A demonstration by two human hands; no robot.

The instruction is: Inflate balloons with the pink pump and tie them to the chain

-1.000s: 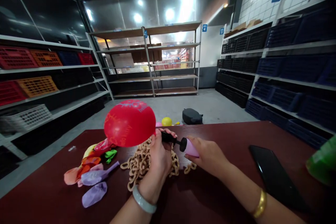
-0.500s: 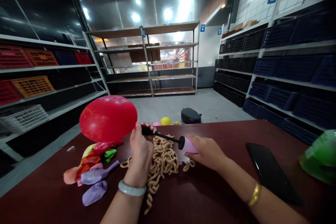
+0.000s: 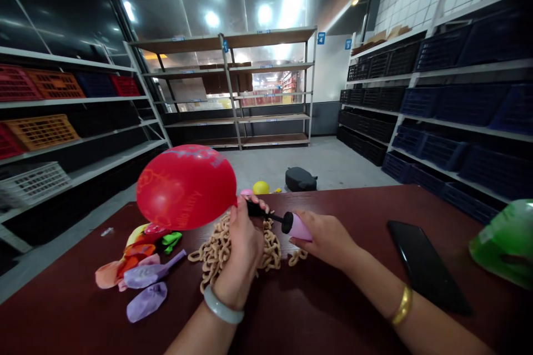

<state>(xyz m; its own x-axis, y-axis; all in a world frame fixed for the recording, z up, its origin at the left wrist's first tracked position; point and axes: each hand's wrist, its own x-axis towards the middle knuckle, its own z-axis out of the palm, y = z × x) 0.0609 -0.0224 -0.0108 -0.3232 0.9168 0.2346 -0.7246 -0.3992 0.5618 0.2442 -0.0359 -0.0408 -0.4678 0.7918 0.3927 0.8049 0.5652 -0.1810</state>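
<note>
A red inflated balloon (image 3: 186, 186) with printed lettering sits on the left end of a hand balloon pump (image 3: 296, 227). My left hand (image 3: 246, 236) is closed around the balloon's neck and the pump's black end; the nozzle is hidden by fingers. My right hand (image 3: 327, 237) grips the pump's lilac part. A short length of black rod shows between the hands. Below and behind my left hand lies a heap of tan, twisted snack-like pieces (image 3: 216, 249). Limp balloons (image 3: 145, 274) in lilac, orange, pink, yellow and green lie on the table at left.
On the dark red table (image 3: 316, 310), a black phone-like slab (image 3: 427, 266) lies at right, near a green translucent container (image 3: 506, 244). Beyond the table, a yellow balloon (image 3: 261, 187) and a dark grey bag-like object (image 3: 300, 178) are on the floor. Shelves with crates (image 3: 443, 152) line the sides.
My left hand has moved right toward my right hand, carrying the red balloon along. Less of the pump's rod shows between the hands. The balloon looks slightly bigger.
</note>
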